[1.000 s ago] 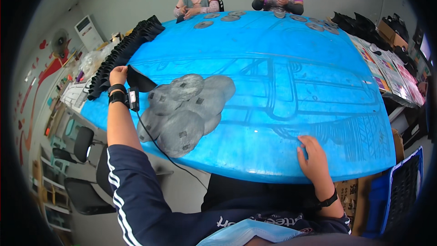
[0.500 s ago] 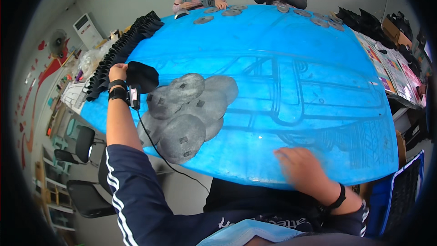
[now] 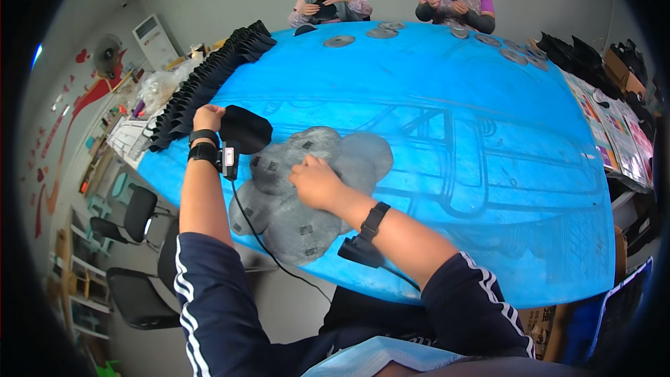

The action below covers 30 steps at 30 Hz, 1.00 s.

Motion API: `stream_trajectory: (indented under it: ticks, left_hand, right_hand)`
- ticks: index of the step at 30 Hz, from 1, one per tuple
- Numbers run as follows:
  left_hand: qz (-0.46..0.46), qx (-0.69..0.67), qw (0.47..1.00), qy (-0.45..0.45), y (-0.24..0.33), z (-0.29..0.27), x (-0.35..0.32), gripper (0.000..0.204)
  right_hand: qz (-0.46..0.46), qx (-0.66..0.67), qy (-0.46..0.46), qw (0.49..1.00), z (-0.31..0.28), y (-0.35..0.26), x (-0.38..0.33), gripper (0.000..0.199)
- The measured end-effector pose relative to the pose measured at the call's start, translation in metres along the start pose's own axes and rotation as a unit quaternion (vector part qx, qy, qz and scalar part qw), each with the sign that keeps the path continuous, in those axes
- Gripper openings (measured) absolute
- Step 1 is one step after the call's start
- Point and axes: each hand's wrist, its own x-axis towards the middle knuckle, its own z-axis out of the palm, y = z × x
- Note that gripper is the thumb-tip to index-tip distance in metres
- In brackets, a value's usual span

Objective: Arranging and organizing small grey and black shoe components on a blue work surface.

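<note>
Plainly, in the head view, the left hand (image 3: 208, 119) pinches the edge of a black, rounded fabric-like piece (image 3: 246, 130) between thumb and fingers, at the left side of the blue-covered table (image 3: 433, 63). Just to its right and nearer lies a pile of overlapping round grey discs (image 3: 303, 234), some bearing small dark squares. Over the pile is the right hand (image 3: 317, 181), fingers curled; whether they grip a disc, I cannot tell. A row of black pieces (image 3: 209, 84) lines the far left edge, and two co-workers sit at the far side.
</note>
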Motion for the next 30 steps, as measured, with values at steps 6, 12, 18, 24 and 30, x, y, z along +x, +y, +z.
stream_trajectory:
  ticks: [6,12,18,24,30]
  left_hand:
    - [-0.063,-0.053,0.996,-0.043,-0.012,-0.001,0.012,0.015]
    - [-0.078,0.021,0.996,0.033,-0.023,-0.008,0.026,0.014]
    - [0.014,0.035,0.995,0.095,-0.011,-0.026,0.026,0.019]
    - [0.054,0.039,0.997,0.024,0.010,-0.015,0.029,0.019]
    - [0.016,-0.011,0.997,-0.070,0.024,-0.017,0.025,0.016]
  right_hand:
    - [0.008,-0.053,-0.043,0.998,0.016,0.003,-0.002,0.015]
    - [0.002,-0.047,-0.031,0.998,0.015,0.003,-0.004,0.012]
    - [-0.010,-0.040,0.000,0.999,0.017,0.003,-0.005,0.011]
    - [0.006,0.030,0.092,0.995,0.015,0.001,-0.001,0.008]
    - [0.016,0.084,0.156,0.984,-0.004,0.002,0.001,0.013]
